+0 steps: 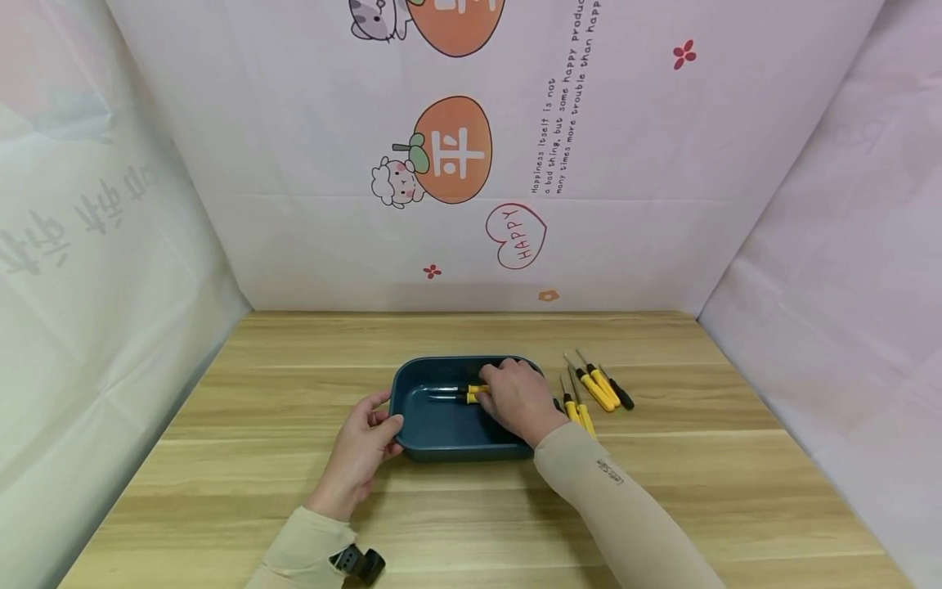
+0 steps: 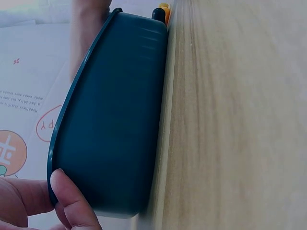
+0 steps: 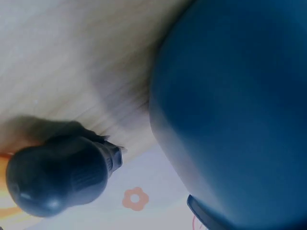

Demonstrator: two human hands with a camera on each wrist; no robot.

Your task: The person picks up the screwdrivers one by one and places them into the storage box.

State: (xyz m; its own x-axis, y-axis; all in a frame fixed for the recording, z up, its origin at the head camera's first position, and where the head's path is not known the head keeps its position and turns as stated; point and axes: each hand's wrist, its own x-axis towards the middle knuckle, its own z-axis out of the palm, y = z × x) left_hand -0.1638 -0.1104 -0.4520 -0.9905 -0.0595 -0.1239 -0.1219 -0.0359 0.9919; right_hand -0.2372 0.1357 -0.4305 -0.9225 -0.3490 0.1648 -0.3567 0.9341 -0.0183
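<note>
tray (image 1: 456,429), one, dark blue, rounded corners, upright on the table (image 1: 294,393); landmark for all entries below.

screwdrivers in tray (image 1: 472,398), two, side by side toward the tray's far wall, shafts pointing to its left end, yellow-and-black handles partly covered by a hand.

left hand (image 1: 364,442), one, at the tray's left end, gripping the rim between thumb and fingers.

right hand (image 1: 521,401), one, over the tray's right end, fingers bent down at the two handles; whether they grip or only touch cannot be told.

yellow screwdrivers (image 1: 594,388), four, lying right of the tray, two near its right wall, two farther out, shafts pointing away from the person.

black screwdriver (image 1: 624,397), one, outermost right of the tray.

black handle (image 3: 57,175), one, just beside the tray's right end, apart from its wall.

sleeves (image 1: 618,507), two, beige, on the near side of the tray; dark strapped device (image 1: 358,564) at the left one.

white cloth (image 1: 625,204), beyond the tray, printed with orange fruits and a red heart.
</note>
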